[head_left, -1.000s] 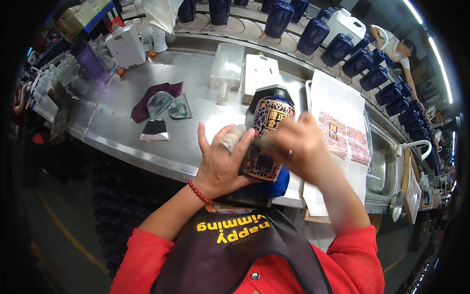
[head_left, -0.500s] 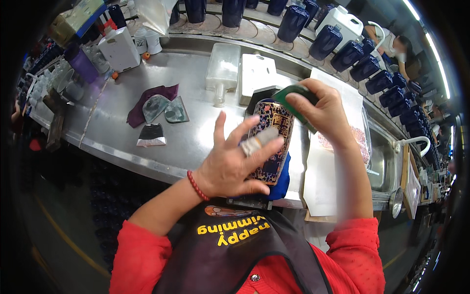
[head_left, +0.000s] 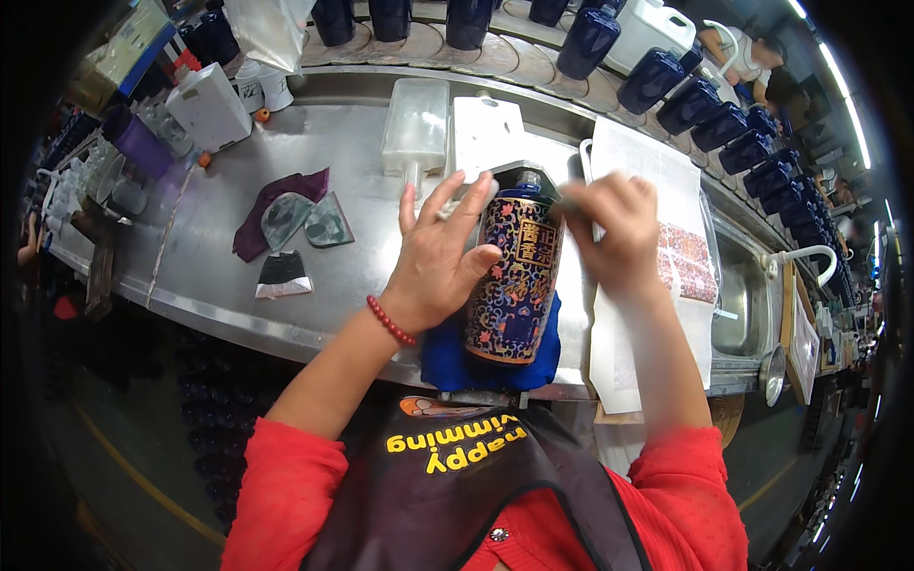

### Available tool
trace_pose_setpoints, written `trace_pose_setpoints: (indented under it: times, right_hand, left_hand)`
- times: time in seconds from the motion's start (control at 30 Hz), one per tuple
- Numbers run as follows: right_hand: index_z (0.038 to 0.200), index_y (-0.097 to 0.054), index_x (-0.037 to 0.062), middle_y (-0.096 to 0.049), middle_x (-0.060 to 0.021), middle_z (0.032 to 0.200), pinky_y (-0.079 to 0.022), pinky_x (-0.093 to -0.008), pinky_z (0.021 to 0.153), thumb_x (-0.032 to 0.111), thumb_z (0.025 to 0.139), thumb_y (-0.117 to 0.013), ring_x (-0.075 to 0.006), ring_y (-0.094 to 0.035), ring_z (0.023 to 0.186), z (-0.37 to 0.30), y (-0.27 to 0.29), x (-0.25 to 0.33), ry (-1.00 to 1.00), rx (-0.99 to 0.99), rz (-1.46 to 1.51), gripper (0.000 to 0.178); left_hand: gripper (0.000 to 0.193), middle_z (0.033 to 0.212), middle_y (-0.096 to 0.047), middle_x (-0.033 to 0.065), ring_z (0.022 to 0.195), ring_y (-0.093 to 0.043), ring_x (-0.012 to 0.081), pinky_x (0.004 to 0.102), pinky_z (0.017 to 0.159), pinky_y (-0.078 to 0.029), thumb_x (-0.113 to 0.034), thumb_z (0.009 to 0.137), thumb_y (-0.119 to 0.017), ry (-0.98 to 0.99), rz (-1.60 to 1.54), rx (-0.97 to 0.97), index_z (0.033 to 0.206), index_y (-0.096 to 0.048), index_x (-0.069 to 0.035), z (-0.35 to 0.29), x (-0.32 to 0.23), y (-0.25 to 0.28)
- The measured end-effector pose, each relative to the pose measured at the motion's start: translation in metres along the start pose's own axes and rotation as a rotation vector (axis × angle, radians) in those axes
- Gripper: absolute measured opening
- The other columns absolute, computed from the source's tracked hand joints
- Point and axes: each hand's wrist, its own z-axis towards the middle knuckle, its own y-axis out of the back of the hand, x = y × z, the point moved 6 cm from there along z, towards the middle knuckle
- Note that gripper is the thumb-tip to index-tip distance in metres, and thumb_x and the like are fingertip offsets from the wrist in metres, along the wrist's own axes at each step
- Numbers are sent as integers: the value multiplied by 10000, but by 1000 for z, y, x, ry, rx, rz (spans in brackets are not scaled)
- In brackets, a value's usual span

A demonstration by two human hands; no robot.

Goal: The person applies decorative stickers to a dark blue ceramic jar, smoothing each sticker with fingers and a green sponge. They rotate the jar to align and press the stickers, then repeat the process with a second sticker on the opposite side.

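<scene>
A dark blue bottle [head_left: 514,285] with a colourful floral decal lies on a blue cloth [head_left: 443,357], its neck pointing away from me. My left hand [head_left: 433,252] is at its upper left side, fingers spread and thumb touching the decal. A pale cover wraps one fingertip. My right hand [head_left: 614,228], blurred by motion, is closed at the bottle's right shoulder. It pinches the green scraper, of which only a smeared edge shows now. Behind the bottle's neck is a dark angular rest [head_left: 522,173].
Left on the metal bench [head_left: 333,285] are a purple cloth [head_left: 252,224] and green scraper pieces [head_left: 324,221]. A clear bottle [head_left: 416,124] and a white container [head_left: 486,128] stand behind. Decal sheets [head_left: 681,257] and a sink [head_left: 743,319] are right. Blue bottles [head_left: 590,43] line the conveyor; a person [head_left: 747,62] sits beyond.
My left hand has drawn back from across the bottle's front to its upper left side, uncovering the decal. My right hand has turned and lowered with the scraper. The view has shifted slightly.
</scene>
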Motion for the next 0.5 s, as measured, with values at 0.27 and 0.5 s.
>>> trace_pose_setpoints:
  times: [0.27, 0.5]
  right_hand:
    - [971, -718, 37, -680, -26, 832, -468, -280, 631, 149, 909, -772, -95, -622, 776, -58, -20, -52, -865, 138, 786, 139]
    - [1002, -713, 12, -677, -40, 812, -493, -278, 664, 202, 939, -737, -110, -611, 744, -68, -35, -56, -767, 120, 630, 201]
  left_hand:
    - [962, 1452, -518, 233, 1440, -332, 431, 647, 1187, -67, -735, 966, -403, 65, -21, 74, 1522, -367, 50, -66, -35, 8]
    - [1166, 1483, -447, 219, 1395, -379, 429, 692, 1166, -56, -561, 718, -846, -6, 320, 134, 1556, -279, 18, -70, -66, -4]
